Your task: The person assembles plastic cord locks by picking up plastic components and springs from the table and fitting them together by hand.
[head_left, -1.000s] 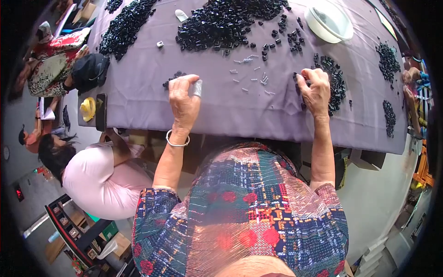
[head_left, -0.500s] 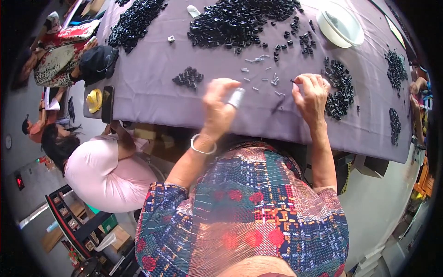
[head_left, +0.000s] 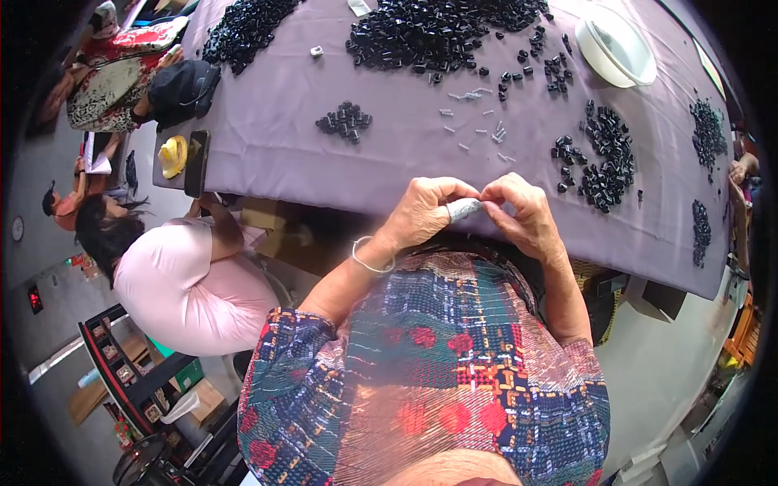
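Observation:
At the table's near edge my left hand (head_left: 423,212) and my right hand (head_left: 523,214) meet, thumbs and forefingers pinched together. What sits between the fingertips is too small and hidden to make out. A whitish wrap (head_left: 464,210) covers one finger of the left hand. Just beyond the hands several thin, pale pins (head_left: 498,131) lie scattered on the cloth. Right of them is a heap of small black parts (head_left: 608,158). A smaller cluster of black parts (head_left: 344,121) lies to the left.
A purplish-grey cloth (head_left: 267,154) covers the table. Large black heaps (head_left: 413,36) spread at the far side, with a white bowl (head_left: 617,49) right of them. A phone (head_left: 196,164) and a yellow object (head_left: 173,156) lie at the left corner. A person in pink (head_left: 190,287) sits at left.
My left hand has moved right and my right hand left and nearer, so their fingertips now meet. Some black parts now lie at the left of the right-hand heap. The view has shifted slightly.

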Demonstrator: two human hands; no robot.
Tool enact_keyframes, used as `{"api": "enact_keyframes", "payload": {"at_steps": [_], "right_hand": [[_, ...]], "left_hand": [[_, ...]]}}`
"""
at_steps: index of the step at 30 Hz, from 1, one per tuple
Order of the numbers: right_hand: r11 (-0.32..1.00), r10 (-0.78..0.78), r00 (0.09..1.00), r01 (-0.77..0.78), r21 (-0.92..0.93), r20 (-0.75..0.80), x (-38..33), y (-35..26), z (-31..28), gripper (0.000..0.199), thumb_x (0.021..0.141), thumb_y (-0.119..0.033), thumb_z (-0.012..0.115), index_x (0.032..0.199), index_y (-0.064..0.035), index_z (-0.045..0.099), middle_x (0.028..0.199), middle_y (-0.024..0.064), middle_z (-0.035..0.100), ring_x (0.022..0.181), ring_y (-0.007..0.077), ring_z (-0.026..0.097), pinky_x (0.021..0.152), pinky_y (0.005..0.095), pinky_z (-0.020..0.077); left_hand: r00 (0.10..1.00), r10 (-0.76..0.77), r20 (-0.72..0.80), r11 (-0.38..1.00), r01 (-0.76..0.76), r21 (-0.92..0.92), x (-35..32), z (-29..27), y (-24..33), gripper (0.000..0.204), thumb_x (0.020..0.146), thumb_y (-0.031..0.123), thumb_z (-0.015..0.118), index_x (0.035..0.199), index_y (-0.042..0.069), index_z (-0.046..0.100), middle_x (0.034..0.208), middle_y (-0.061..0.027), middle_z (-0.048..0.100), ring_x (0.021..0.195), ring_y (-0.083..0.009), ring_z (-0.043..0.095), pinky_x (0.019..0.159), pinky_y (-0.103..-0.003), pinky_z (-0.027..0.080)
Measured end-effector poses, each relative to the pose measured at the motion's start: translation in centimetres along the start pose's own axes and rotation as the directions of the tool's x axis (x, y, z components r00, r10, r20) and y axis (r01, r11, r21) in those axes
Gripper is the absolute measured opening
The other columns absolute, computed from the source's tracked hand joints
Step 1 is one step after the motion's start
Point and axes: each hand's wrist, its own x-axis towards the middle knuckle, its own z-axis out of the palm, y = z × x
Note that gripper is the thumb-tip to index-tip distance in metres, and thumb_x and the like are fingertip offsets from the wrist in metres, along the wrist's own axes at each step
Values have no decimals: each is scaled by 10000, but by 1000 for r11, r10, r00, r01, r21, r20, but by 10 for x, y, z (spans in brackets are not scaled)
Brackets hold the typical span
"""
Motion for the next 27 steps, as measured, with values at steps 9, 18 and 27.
{"api": "enact_keyframes", "payload": {"at_steps": [9, 18, 27], "right_hand": [[876, -166, 940, 3, -482, -297, 43, 13, 24, 169, 733, -113, 689, 891, -111, 631, 880, 34, 565, 865, 238, 523, 760, 369, 381], [849, -241, 933, 70, -524, -267, 50, 19, 35, 106, 772, -73, 649, 868, -80, 605, 829, 57, 587, 800, 236, 560, 745, 367, 411], [986, -99, 977, 70, -152, -190, 29, -20, 15, 127, 784, 18, 644, 893, -9, 583, 799, 120, 602, 681, 242, 616, 618, 321, 495]], "left_hand": [[952, -72, -299, 889, -75, -452, -1, -13, -16, 215, 895, 130, 628, 1059, -9, 622, 896, -65, 670, 731, -100, 614, 631, -241, 509], [948, -81, -308, 836, -103, -539, 1, -12, -20, 199, 902, 127, 621, 1051, -4, 622, 892, -66, 665, 730, -100, 605, 635, -237, 500], [957, 80, -278, 919, -179, -352, 2, -2, -8, 191, 906, 127, 617, 1047, -2, 625, 888, -37, 666, 766, -85, 595, 668, -226, 491]]}}
